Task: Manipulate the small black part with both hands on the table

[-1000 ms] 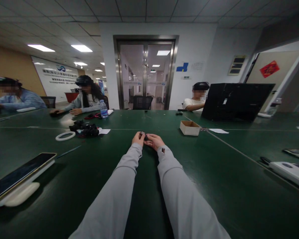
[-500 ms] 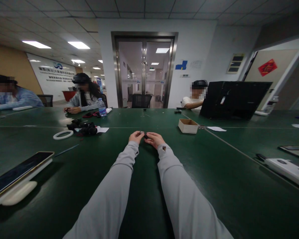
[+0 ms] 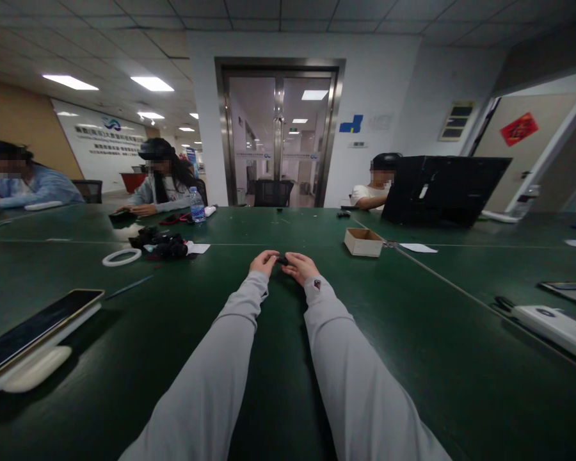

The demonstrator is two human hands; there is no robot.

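Observation:
A small black object (image 3: 282, 260) spans the gap between my two hands, just above the green table (image 3: 278, 346); its kind is too small to make out. My left hand (image 3: 264, 262) pinches its left end between thumb and fingers. Around its right end my right hand (image 3: 301, 266) is closed, fingers bent. Both arms stretch forward in light grey sleeves. A small open cardboard box (image 3: 363, 243) stands to the right, beyond my right hand.
Tangled black items (image 3: 166, 243), a white tape roll (image 3: 121, 257) and a thin blue stick (image 3: 130, 287) lie left. A phone (image 3: 41, 330) sits near left. On the right are a black monitor (image 3: 446, 191) and a white power strip (image 3: 557, 330). Several people sit across the table.
Both hands keep hold of the small black object, with slight finger shifts. Across the table, a co-worker's hand now has a dark, flat item near it at the left.

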